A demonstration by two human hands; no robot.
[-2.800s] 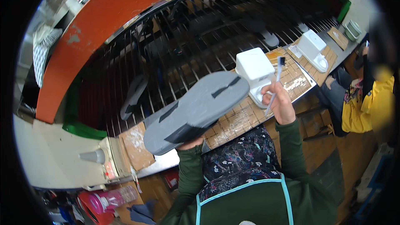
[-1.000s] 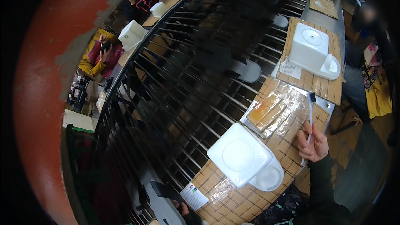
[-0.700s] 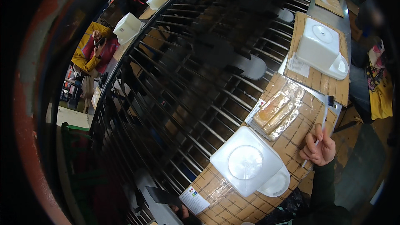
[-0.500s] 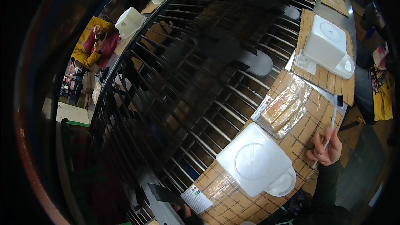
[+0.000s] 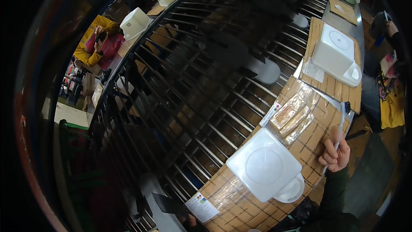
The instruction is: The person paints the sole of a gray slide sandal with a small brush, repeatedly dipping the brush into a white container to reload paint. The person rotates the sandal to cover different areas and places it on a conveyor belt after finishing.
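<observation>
My right hand (image 5: 335,154) is closed around the white handle of a slim brush (image 5: 342,122). The brush points away from me, its small head of dark bristles uppermost. Left of that hand, and apart from it, a white plastic container (image 5: 264,163) sits on cardboard, with a round ring on its upper face and a rounded lip toward me. My left hand (image 5: 192,220) shows only as a bit of skin at the lower edge, near a flat dark piece (image 5: 167,204); its fingers are mostly hidden in shadow.
A clear plastic packet (image 5: 294,114) lies beyond the container, and a printed sheet (image 5: 201,207) in front-left. A second white container (image 5: 334,49) stands farther along. Metal bars (image 5: 223,141) run to the left. Across them sits a person in yellow sleeves (image 5: 96,45); another person's hand (image 5: 391,28) shows at right.
The brush has turned slightly and its head sits a little lower. My right hand's fingers have shifted on the handle. Less of my left hand shows. The container stays on the cardboard.
</observation>
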